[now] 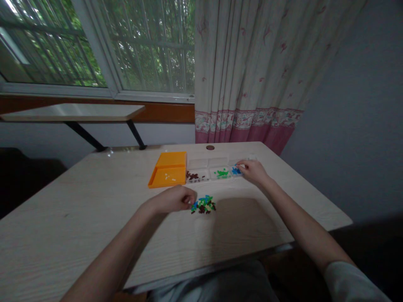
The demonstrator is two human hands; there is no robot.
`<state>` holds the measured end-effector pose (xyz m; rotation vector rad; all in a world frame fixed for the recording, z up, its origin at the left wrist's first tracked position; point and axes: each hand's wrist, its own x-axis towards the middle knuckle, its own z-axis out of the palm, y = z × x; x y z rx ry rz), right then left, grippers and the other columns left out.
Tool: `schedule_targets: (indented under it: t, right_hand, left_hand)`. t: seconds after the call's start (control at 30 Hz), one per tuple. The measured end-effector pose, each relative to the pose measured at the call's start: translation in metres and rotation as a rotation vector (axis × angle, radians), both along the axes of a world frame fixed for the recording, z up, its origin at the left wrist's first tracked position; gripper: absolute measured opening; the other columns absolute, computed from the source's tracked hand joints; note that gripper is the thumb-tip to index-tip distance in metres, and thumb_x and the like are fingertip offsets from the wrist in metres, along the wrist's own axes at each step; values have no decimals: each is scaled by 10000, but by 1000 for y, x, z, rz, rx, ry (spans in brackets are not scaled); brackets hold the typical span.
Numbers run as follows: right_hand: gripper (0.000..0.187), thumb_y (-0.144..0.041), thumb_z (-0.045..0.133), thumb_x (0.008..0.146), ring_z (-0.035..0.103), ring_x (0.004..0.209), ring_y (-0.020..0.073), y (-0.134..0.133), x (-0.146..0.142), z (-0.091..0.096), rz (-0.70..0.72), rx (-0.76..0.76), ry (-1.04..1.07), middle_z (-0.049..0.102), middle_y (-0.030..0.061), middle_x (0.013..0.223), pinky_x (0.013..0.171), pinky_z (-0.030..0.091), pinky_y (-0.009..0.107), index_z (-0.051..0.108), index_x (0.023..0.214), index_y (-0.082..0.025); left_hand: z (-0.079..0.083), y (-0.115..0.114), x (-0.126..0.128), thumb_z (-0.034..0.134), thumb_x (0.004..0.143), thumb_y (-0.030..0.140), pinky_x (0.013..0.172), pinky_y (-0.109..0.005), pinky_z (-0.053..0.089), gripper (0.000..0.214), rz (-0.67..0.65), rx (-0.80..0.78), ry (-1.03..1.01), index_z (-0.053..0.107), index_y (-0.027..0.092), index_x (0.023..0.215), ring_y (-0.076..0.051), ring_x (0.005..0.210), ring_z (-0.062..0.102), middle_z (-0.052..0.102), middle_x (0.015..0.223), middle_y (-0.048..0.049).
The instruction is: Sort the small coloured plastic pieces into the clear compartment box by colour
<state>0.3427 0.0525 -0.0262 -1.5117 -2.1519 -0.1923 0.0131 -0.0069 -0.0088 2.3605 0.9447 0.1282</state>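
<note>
A mixed pile of small blue, green, brown and cream pieces (206,204) lies on the table. My left hand (178,198) is at the pile's left edge, its fingers curled together; whatever they hold is hidden. Farther right, my right hand (252,171) is over the compartment with blue pieces (235,170), thumb and fingertips pinched. Anything in that pinch is too small to make out. The clear compartment box (208,179) also holds brown pieces (192,176) and green pieces (222,173). Several cream pieces (170,178) lie in the orange tray (153,183).
The orange tray's raised back part (171,159) stands beside the clear box. At the back left, a small shelf (78,111) rests on dark legs. A round brown grommet (210,147) sits near the table's far edge, below the curtain (239,84).
</note>
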Motion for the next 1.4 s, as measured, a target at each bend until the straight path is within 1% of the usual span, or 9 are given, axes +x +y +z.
schedule_targets:
  t: [0.13,0.5,0.67,0.77,0.83,1.0,1.1,1.2,1.4]
  right_hand:
    - [278,-372,452,808,579,632,142,4,7,-3,-69,-42,-42,673,23,708,592,374,225,668,918,-238]
    - [264,-355,462,797,579,648,148,4,10,-3,-86,-131,-89,673,33,739,579,368,227,683,888,-244]
    - [266,-362,455,801,573,610,145,0,4,3,-75,-108,-66,661,24,669,555,357,222,677,887,-244]
    - [268,-356,447,809,547,537,123,-8,-10,4,5,-71,-19,638,8,600,523,346,208,671,892,-233]
    - [262,-350,447,814,539,520,107,-17,-26,2,118,-36,20,635,-3,599,517,349,195,667,892,-230]
    - [238,-366,506,786,520,472,70,-45,-74,-6,412,125,150,637,-9,589,516,370,168,672,858,-210]
    - [261,-407,535,764,481,408,59,-56,-93,-8,444,216,222,596,-25,505,469,359,163,672,831,-195]
    - [251,-415,548,757,472,389,52,-60,-100,-9,463,305,259,571,-36,465,455,354,159,673,755,-196]
    - [192,-369,556,765,481,398,49,-60,-102,-14,505,387,254,564,-44,450,492,365,157,672,734,-219]
  left_hand:
    - [-2,1,-1,517,658,182,507,-166,276,119,11,-3,-2,602,156,738,-82,553,406,489,628,29]
    - [-1,0,0,530,661,206,498,-166,276,108,15,-14,-23,607,153,714,-82,542,400,492,614,25]
    - [3,-2,0,520,678,202,494,-165,273,107,2,-59,-58,601,136,702,-72,539,377,456,599,28]
    - [5,-2,2,543,687,249,479,-161,262,138,14,-183,-163,585,119,713,-61,525,345,405,574,38]
    - [3,-1,6,572,678,302,457,-162,240,193,65,-282,-283,568,112,712,-52,498,309,364,542,51]
    - [-10,-1,28,644,621,387,421,-170,185,299,320,-425,-648,521,116,653,-32,437,261,336,474,68]
    - [-17,-2,38,683,589,377,429,-174,190,320,381,-548,-808,531,110,677,-30,443,299,399,509,49]
    - [-18,-4,43,696,582,334,417,-177,162,290,386,-661,-872,539,105,665,-21,424,284,419,509,48]
    - [-16,-5,43,696,593,257,409,-180,124,218,403,-734,-936,552,99,635,-16,403,268,416,468,63]
